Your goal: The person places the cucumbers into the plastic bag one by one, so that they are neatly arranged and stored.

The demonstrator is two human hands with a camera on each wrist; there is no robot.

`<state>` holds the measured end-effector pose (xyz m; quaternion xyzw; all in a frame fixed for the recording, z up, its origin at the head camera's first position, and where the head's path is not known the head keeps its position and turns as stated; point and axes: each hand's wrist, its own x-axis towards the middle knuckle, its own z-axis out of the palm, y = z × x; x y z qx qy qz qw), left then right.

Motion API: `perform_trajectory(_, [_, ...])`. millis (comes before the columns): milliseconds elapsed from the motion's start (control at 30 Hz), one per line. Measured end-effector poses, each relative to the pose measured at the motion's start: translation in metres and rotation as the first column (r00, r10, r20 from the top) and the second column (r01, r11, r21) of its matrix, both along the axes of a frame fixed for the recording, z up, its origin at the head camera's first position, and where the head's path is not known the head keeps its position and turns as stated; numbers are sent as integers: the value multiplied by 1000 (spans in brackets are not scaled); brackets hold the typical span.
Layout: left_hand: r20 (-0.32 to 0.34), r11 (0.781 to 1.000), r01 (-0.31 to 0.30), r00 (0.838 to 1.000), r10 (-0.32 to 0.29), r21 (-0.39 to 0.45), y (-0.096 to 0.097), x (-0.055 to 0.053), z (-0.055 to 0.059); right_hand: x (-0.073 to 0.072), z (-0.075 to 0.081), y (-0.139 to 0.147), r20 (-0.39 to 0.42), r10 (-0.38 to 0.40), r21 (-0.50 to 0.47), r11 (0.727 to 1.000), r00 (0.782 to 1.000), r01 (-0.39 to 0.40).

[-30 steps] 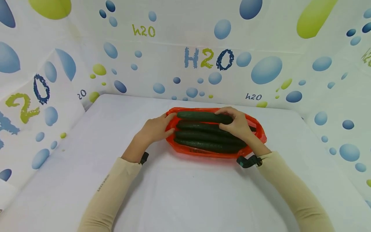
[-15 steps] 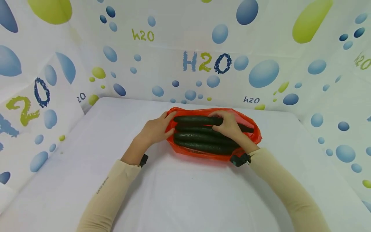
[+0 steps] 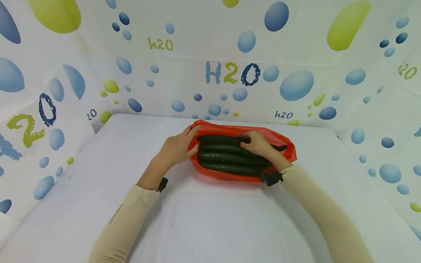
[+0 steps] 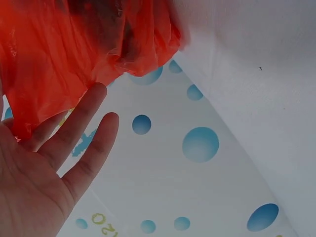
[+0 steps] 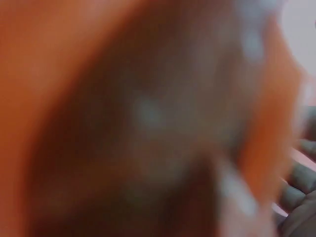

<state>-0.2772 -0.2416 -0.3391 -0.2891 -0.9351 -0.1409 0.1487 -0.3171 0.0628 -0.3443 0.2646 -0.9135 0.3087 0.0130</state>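
Observation:
Several dark green cucumbers (image 3: 230, 159) lie side by side in a red plastic bag (image 3: 227, 177), whose mouth faces up. My left hand (image 3: 176, 148) holds the bag's left rim, its thumb and index finger apart over the edge. In the left wrist view, red plastic runs behind the extended fingers (image 4: 84, 143). At the far side of the bag, my right hand (image 3: 260, 143) grips the rearmost cucumber (image 3: 218, 139) near its right part, with thumb in front and blurred fingertips behind. The right wrist view is mostly blurred, with curled fingers at its right edge.
The bag rests on a white-covered table (image 3: 197, 223). Behind it rises a white backdrop (image 3: 184, 76) printed with blue and green drops and "H2O" lettering. Dark wrist cameras (image 3: 271, 178) sit at both wrists.
My right hand has moved left and down with the rear cucumber, which now lies lower among the others in the bag. My left hand has stayed at the bag's left rim.

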Motion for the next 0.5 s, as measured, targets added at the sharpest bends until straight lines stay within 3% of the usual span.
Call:
perform_trajectory(333, [17,1000,-6,1000,6,4,-2,1,-1,4,5,3,-7,65,51,997,998,-65])
perform_trajectory(500, [12,999,11,1000,-12,37,-7,11,-2,19,11,4,-32,94,75,993,995,-92])
